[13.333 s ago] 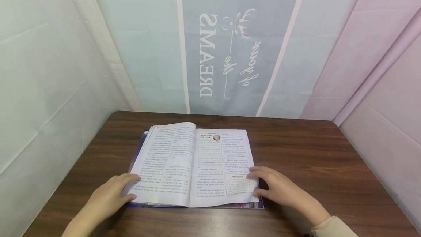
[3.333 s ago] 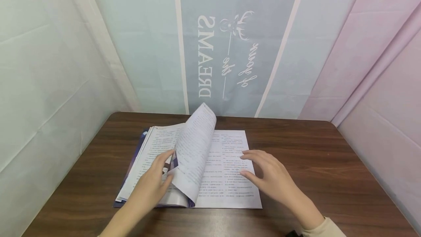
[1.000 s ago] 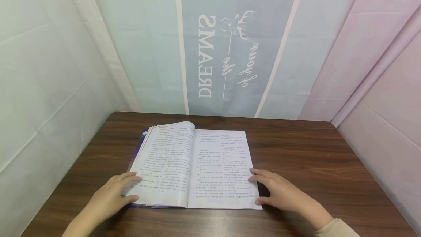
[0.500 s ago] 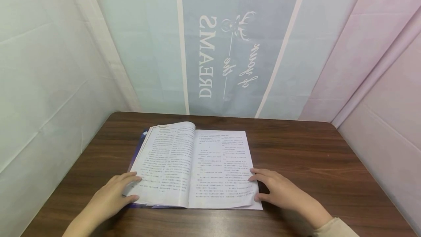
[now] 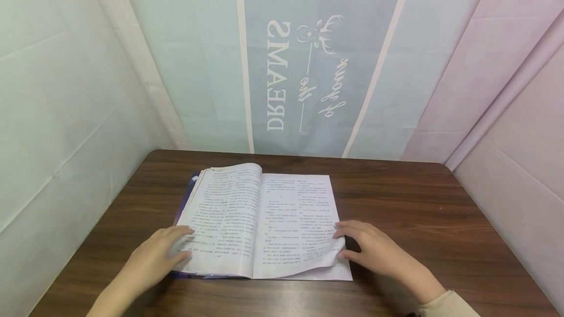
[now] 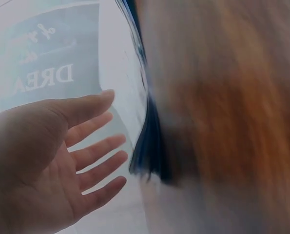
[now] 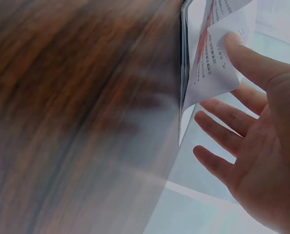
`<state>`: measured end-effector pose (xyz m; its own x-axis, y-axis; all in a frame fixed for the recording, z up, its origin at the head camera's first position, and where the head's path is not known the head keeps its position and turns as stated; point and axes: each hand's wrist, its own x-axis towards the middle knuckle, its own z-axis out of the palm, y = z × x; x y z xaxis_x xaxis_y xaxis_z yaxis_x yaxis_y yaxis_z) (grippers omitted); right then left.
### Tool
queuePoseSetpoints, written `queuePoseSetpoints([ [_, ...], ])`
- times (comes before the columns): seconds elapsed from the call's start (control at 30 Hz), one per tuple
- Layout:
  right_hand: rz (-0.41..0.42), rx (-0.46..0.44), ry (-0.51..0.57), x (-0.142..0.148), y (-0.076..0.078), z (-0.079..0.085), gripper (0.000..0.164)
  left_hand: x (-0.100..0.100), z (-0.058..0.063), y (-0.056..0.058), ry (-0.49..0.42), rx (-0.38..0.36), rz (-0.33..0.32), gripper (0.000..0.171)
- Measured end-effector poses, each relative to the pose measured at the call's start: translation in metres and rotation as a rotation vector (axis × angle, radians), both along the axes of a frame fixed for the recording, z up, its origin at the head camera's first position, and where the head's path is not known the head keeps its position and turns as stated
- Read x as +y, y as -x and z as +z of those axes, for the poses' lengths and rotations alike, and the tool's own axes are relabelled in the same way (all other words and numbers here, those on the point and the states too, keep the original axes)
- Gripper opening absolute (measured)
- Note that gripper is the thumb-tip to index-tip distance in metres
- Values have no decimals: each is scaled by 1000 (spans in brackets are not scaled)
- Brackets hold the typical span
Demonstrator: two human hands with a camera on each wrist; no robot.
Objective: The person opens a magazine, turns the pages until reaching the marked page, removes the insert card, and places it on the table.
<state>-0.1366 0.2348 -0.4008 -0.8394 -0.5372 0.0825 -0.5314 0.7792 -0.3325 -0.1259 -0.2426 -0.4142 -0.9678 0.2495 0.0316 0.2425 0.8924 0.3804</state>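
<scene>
A magazine [image 5: 282, 219] lies spread on the table in the head view, its printed pages upward and a dark blue cover edge showing at the left. My right hand [image 5: 379, 248] pinches the right-hand page [image 7: 218, 73] near its lower outer corner, thumb on one face and a finger behind. That corner curls up, and the sheet beneath shows below it. My left hand [image 5: 154, 253] rests at the lower left edge of the left pages, thumb and fingertips on the paper. Its fingers [image 6: 98, 146] are spread and relaxed in the left wrist view.
The dark wooden table [image 5: 396, 194] has rounded back corners. Behind it hangs a pale cloth [image 5: 308, 62] with mirrored lettering and a deer print. White cloth walls [image 5: 66, 111] close in the left and right sides.
Over the last second the page's lower right corner has lifted and bent inward under my right hand. My left hand has shifted slightly right and up. Earlier, my left hand carried a page over leftward.
</scene>
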Motion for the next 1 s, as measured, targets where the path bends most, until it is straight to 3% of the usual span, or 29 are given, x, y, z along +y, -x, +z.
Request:
queuePoseSetpoints([
  [0.3, -16, 120, 65, -5, 5, 4, 32, 30, 18, 3, -109, 94, -27, 33],
  [0.47, -41, 134, 125, -9, 9, 8, 33, 52, 20, 6, -134, 148, -71, 32],
  [0.67, -35, 163, 199, -17, 16, 16, 34, 77, 23, 8, -164, 161, -117, 31],
  [1.0, -38, 190, 268, -34, 20, 32, 40, 117, 29, 5, -222, 259, -293, 35],
])
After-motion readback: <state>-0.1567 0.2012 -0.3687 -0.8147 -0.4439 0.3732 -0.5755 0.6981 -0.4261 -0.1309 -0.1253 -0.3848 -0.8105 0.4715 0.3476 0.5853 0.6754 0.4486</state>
